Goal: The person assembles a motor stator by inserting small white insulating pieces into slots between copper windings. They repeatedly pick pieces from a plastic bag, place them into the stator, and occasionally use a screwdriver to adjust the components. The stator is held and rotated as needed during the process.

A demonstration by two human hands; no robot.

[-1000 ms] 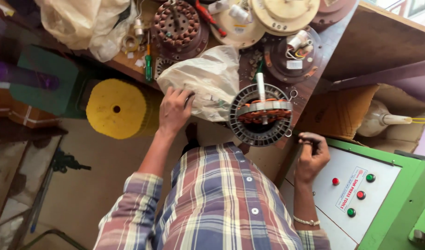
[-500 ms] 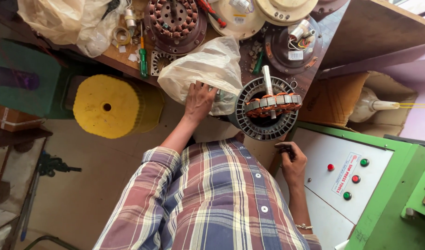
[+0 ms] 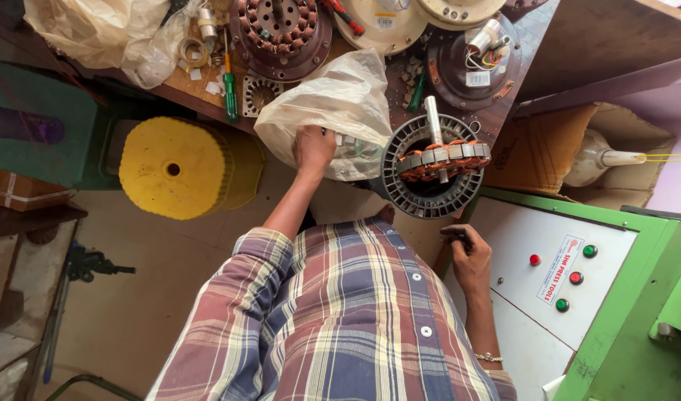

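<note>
Left grip [image 3: 313, 146] clutching plastic bag [image 3: 333, 100], right grip [image 3: 470, 256] curled around small dark tool [image 3: 459, 235]

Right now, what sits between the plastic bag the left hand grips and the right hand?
Head view: the round grey stator frame with copper windings and an upright shaft lies between the plastic bag, gripped by the left hand, and the right hand.

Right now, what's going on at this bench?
A person in a plaid shirt leans over a cluttered workbench. The left hand grips the edge of a clear plastic bag lying on the bench. The right hand is closed around a small dark object, too hidden to identify, beside a green machine's control panel. Between the hands sits a round fan-motor stator with copper windings and a shaft sticking up. A green-handled screwdriver lies nearby.
</note>
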